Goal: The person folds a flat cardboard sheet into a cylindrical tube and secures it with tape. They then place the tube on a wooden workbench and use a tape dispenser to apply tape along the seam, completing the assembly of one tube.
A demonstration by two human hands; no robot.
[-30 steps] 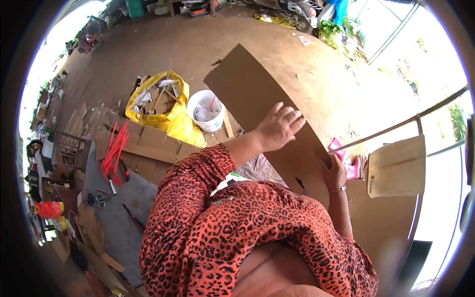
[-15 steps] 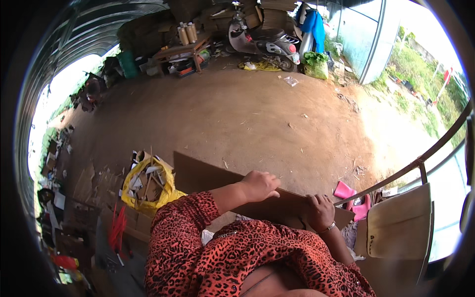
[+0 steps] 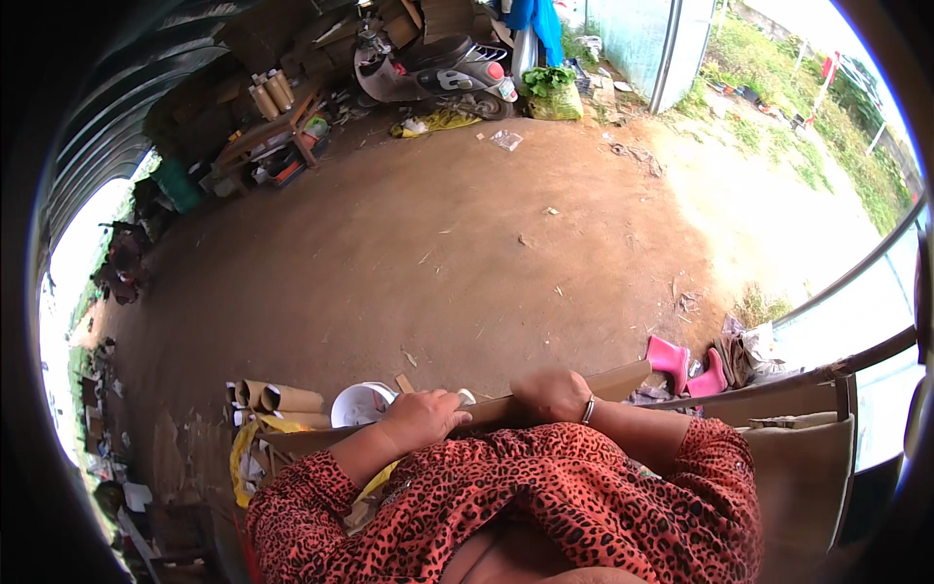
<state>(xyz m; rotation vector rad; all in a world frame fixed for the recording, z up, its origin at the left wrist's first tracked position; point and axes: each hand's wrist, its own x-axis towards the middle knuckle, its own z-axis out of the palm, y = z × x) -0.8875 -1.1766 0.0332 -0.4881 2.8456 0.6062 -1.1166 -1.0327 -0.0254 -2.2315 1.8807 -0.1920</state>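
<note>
A brown cardboard sheet (image 3: 494, 413) is held close in front of my body, its upper edge seen nearly edge-on. My left hand (image 3: 425, 419) is closed over this edge on the left, the fingers pointing right. To its right, my right hand (image 3: 556, 395) is curled at the same edge, its fingers blurred by motion. Beyond my right hand the sheet's end reaches toward a pair of pink boots (image 3: 671, 362). A white bucket (image 3: 347, 405) stands just past my left hand.
Cardboard tubes (image 3: 292, 397) lie left of the bucket, above a yellow bag (image 3: 240, 465). A metal rail (image 3: 880, 352) and a cushioned chair (image 3: 793, 477) are on my right. Far off stand a scooter (image 3: 428, 83), a wooden table (image 3: 268, 136) and a bag of greens (image 3: 553, 92).
The cardboard has been drawn toward my body and tilted edge-on. My left hand has moved left and down, my right hand left. The view has shifted, showing the bucket and tubes.
</note>
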